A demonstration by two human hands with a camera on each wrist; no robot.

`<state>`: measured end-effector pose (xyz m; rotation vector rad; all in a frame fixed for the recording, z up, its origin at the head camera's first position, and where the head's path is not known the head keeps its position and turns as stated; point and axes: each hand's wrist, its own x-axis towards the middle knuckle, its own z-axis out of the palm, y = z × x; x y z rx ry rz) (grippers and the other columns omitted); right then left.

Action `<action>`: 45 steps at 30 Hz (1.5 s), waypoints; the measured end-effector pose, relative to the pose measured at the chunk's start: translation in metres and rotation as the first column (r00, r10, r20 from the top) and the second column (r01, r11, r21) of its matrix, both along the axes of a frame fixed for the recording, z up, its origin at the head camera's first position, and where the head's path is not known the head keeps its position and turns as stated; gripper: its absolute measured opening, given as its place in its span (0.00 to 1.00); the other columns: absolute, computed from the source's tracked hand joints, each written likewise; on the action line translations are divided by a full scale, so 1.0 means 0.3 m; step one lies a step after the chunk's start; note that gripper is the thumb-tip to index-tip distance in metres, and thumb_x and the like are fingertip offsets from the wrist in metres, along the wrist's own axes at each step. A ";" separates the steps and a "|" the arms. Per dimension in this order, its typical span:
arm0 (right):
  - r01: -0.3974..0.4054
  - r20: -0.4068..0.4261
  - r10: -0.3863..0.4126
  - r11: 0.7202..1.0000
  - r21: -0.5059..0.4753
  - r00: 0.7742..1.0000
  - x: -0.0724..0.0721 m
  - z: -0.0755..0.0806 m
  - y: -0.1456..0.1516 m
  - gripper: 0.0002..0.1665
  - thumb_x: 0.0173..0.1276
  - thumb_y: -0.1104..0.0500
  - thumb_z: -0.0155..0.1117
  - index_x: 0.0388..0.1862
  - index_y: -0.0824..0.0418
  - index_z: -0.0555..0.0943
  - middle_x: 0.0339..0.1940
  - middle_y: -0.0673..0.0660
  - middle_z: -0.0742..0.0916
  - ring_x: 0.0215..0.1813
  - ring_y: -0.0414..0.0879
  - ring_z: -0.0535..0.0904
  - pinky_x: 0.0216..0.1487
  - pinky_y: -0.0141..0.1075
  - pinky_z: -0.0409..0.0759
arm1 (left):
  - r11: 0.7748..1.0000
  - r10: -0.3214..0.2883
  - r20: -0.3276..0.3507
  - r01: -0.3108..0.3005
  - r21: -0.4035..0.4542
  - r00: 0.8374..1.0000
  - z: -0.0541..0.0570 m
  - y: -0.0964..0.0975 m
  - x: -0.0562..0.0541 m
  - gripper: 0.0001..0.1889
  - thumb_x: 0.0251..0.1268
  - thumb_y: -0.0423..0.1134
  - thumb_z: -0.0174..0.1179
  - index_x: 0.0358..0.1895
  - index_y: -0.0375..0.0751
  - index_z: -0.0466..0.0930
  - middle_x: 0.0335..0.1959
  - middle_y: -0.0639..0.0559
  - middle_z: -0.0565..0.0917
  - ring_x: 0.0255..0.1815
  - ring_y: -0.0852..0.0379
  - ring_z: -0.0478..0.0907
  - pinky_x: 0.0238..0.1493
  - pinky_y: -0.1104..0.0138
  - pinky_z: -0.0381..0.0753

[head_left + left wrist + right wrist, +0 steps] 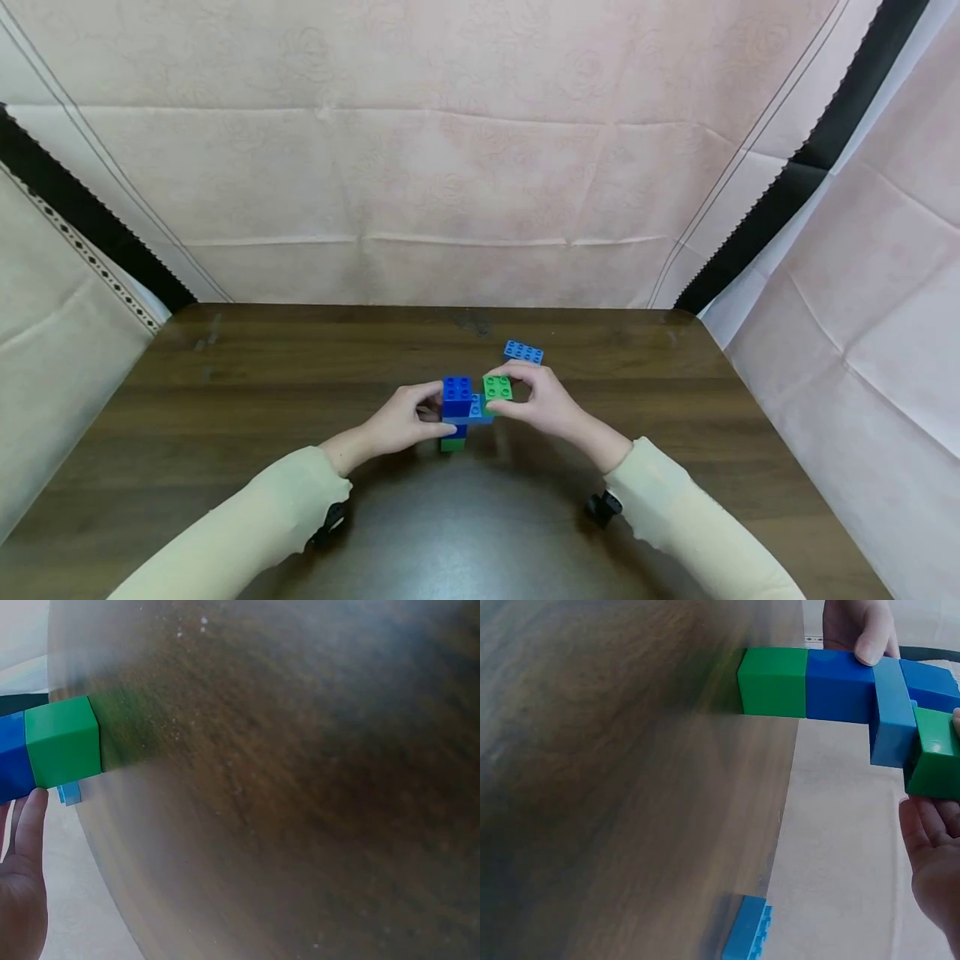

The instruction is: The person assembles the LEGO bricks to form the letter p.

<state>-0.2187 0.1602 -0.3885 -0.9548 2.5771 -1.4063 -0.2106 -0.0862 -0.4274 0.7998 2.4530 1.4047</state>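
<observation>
Near the middle of the table stands an upright stack of toy building bricks. Its lowest piece is a green brick, with a dark blue brick above. Across that lies a longer light blue brick, jutting to the right. Another dark blue brick tops its left end. My left hand grips the stack from the left, thumb on the lower dark blue brick. My right hand pinches a second green brick at the light blue brick's right end, thumb in front and fingers behind.
A loose light blue brick lies on the brown wooden table just behind my right hand. Pale patterned cloth hangs beyond the table's far edge and along both sides. Dark devices are strapped at both wrists.
</observation>
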 end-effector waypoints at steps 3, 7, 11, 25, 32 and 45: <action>0.012 -0.023 -0.012 1.000 0.002 1.000 0.000 -0.011 0.003 0.19 0.58 0.58 0.70 0.48 0.62 0.80 0.43 0.56 0.84 0.41 0.45 0.76 0.42 0.34 0.80 | 1.000 -0.002 -0.016 0.002 0.001 1.000 0.005 -0.004 -0.003 0.14 0.58 0.40 0.65 0.45 0.42 0.73 0.39 0.48 0.81 0.42 0.56 0.80 0.46 0.66 0.83; -0.012 -0.054 0.012 1.000 0.004 0.998 -0.003 -0.014 0.000 0.20 0.58 0.58 0.69 0.49 0.63 0.80 0.43 0.56 0.84 0.40 0.46 0.76 0.41 0.31 0.79 | 1.000 0.004 -0.027 -0.004 -0.001 1.000 0.007 -0.009 -0.001 0.14 0.57 0.39 0.65 0.44 0.42 0.73 0.39 0.48 0.82 0.41 0.56 0.80 0.46 0.65 0.83; -0.039 -0.022 0.039 0.999 -0.018 0.999 -0.010 -0.006 -0.002 0.19 0.58 0.61 0.69 0.49 0.62 0.79 0.42 0.57 0.83 0.39 0.45 0.76 0.41 0.31 0.81 | 1.000 -0.009 -0.045 0.009 -0.016 0.999 0.000 -0.002 0.001 0.17 0.59 0.41 0.64 0.48 0.41 0.72 0.40 0.47 0.82 0.43 0.55 0.81 0.47 0.63 0.83; -0.039 0.053 0.038 0.999 -0.001 0.998 -0.011 0.017 -0.007 0.20 0.57 0.64 0.69 0.50 0.63 0.78 0.42 0.59 0.82 0.38 0.43 0.78 0.41 0.32 0.83 | 1.000 -0.015 -0.052 0.014 -0.015 0.999 -0.019 0.003 0.005 0.22 0.67 0.48 0.55 0.59 0.39 0.70 0.46 0.47 0.83 0.47 0.55 0.80 0.52 0.59 0.80; -0.045 0.063 0.044 0.999 0.021 0.997 -0.019 0.022 -0.005 0.22 0.56 0.65 0.69 0.51 0.64 0.78 0.44 0.61 0.81 0.40 0.45 0.77 0.41 0.33 0.84 | 0.999 0.044 -0.088 -0.042 0.014 0.995 -0.003 0.009 0.008 0.22 0.62 0.47 0.60 0.56 0.42 0.70 0.47 0.47 0.82 0.47 0.52 0.81 0.50 0.58 0.81; -0.101 0.041 0.101 0.995 0.021 0.994 -0.032 0.024 0.009 0.20 0.57 0.62 0.70 0.49 0.62 0.79 0.43 0.59 0.81 0.41 0.46 0.76 0.41 0.32 0.83 | 0.999 0.036 -0.052 -0.036 -0.007 0.998 -0.005 0.032 0.017 0.27 0.57 0.43 0.66 0.59 0.39 0.70 0.47 0.46 0.83 0.46 0.52 0.82 0.50 0.60 0.81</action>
